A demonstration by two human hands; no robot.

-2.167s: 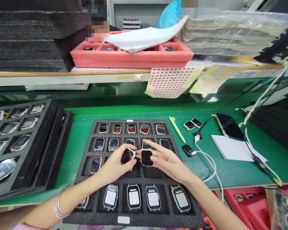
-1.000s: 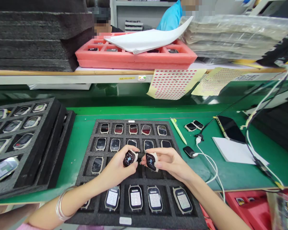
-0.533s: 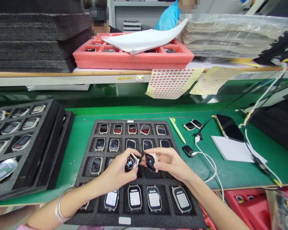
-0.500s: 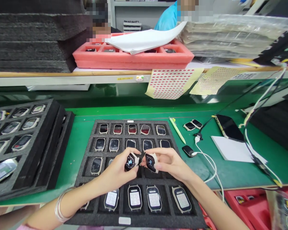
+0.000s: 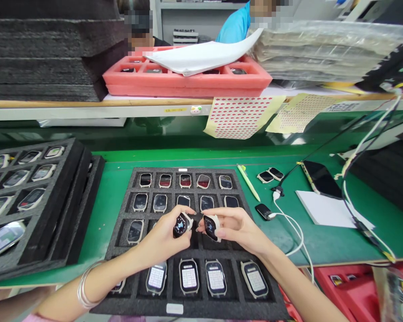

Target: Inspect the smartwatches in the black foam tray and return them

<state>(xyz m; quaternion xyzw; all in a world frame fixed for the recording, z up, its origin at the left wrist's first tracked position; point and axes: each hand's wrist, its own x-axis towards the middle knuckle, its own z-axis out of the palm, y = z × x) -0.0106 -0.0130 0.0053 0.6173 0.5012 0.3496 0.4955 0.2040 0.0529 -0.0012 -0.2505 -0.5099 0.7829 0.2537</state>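
Observation:
A black foam tray [image 5: 121, 223] with several smartwatch bodies in its pockets lies in front of me on the green bench. My left hand [image 5: 161, 239] is closed around one watch body [image 5: 180, 224] whose screen is lit. My right hand [image 5: 237, 228] pinches a second watch body [image 5: 211, 226], also lit, close beside the first. Both hands hover over the tray's middle row. The nearest row holds watches with bright white screens [image 5: 189, 277].
Another stacked foam tray of watches [image 5: 53, 197] sits at the left. A green pen [image 5: 248, 181], two loose watch bodies [image 5: 270, 175], a phone [image 5: 320, 178], a white pad [image 5: 329, 210] and cables [image 5: 295, 232] lie at the right. A pink tray [image 5: 188, 80] rests on the shelf; other people stand behind.
My right hand's fingers have curled round its watch. Both watch screens went from dark to lit, and the two watches stay held together over the tray.

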